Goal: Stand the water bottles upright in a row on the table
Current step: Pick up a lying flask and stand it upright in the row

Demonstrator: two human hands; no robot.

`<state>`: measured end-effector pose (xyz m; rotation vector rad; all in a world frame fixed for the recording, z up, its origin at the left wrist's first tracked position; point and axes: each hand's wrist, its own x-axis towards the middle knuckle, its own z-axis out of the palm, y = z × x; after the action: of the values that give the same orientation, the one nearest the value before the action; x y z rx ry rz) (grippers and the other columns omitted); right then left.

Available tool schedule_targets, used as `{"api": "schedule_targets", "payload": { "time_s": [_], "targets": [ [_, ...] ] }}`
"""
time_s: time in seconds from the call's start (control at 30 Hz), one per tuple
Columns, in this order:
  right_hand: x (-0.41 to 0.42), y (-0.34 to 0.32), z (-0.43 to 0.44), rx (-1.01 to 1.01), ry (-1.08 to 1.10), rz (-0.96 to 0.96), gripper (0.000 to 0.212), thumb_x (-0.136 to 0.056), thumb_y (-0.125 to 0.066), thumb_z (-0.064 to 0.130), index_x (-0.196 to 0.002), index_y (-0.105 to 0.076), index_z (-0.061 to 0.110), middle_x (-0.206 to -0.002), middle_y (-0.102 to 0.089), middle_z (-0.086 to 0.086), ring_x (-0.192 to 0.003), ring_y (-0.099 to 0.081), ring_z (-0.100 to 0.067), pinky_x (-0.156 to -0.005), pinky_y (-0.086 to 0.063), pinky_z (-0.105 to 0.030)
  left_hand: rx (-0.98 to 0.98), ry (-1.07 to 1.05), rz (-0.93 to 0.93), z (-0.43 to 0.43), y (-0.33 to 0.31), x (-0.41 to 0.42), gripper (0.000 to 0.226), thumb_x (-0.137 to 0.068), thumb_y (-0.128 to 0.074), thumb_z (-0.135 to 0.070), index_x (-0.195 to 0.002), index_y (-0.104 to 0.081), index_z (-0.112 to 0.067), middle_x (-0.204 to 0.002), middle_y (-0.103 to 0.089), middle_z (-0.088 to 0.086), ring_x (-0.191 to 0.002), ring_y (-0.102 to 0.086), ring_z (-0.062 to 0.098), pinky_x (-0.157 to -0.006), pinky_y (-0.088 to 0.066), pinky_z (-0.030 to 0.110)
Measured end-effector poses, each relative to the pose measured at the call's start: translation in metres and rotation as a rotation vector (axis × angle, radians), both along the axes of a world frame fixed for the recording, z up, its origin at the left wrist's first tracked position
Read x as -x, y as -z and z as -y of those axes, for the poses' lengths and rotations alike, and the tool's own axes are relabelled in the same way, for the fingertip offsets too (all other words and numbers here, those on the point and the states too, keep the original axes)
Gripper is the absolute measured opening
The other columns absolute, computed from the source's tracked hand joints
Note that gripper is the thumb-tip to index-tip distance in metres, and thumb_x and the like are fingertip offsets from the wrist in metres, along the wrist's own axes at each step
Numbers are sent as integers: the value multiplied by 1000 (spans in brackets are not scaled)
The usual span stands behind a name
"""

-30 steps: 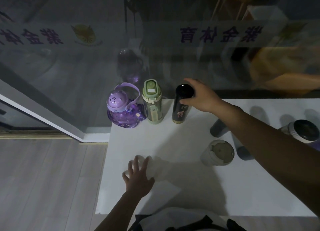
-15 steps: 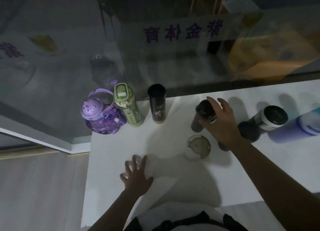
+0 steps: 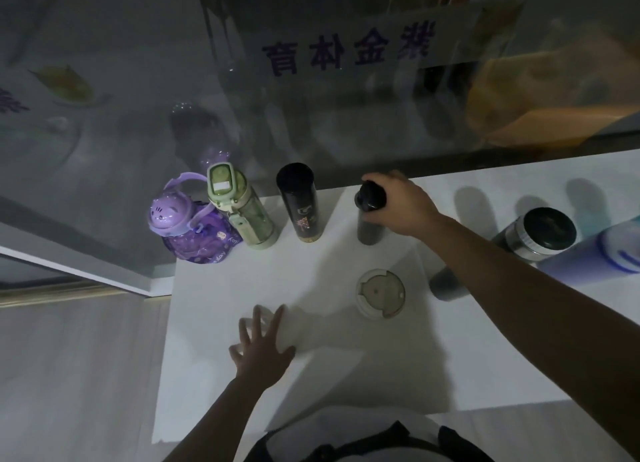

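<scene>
Three bottles stand upright along the white table's (image 3: 214, 375) far edge: a purple cat-lid bottle (image 3: 187, 226), a green flip-top bottle (image 3: 242, 212) and a black flask (image 3: 300, 201). My right hand (image 3: 401, 205) grips the cap of a dark grey flask (image 3: 370, 219), upright just right of the black one. My left hand (image 3: 263, 347) lies flat, fingers spread, on the table's near left part. A white tumbler (image 3: 381, 293) stands mid-table. Another dark bottle (image 3: 446, 281) is partly hidden under my right forearm.
A steel bottle with a black lid (image 3: 536, 234) and a pale blue bottle (image 3: 602, 253) sit at the right. A glass wall (image 3: 311, 97) with purple lettering runs right behind the table. The table's left edge drops to a wood floor (image 3: 69, 375).
My right hand let go of the black flask, took the dark grey flask by its cap and moved it back and left into line beside the black one. My left hand stayed put.
</scene>
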<state>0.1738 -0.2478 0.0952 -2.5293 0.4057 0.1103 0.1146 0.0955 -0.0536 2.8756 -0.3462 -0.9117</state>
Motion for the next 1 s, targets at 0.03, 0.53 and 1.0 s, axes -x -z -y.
{"api": "schedule_targets", "payload": {
  "time_s": [0.03,0.53,1.0],
  "targets": [
    [-4,1,-3,-7,-17,12,70,-75,-77,31,-137,-45,28,-134,-48,-8,-117,-53,-32,-97,-47,-44,4,-11,0,1,0,1,83,-87,-52,-58,-147,5,-54,-162,14,-3,-148,5,33,-108,-27,60],
    [-42,4,-12,-25,-159,40,69,-74,-79,26,-135,-47,24,-134,-49,-9,-118,-53,-33,-93,-50,-45,44,-182,-29,18,0,42,83,-89,-52,-54,-149,7,-50,-162,19,-4,-150,13,29,-115,-18,63],
    [-43,0,-7,-6,-153,-17,73,-76,-78,27,-140,-42,28,-139,-47,-8,-122,-50,-34,-94,-49,-42,55,-194,-44,17,-7,37,81,-85,-56,-55,-148,-4,-50,-163,6,-2,-149,1,32,-114,-20,58]
  ]
}}
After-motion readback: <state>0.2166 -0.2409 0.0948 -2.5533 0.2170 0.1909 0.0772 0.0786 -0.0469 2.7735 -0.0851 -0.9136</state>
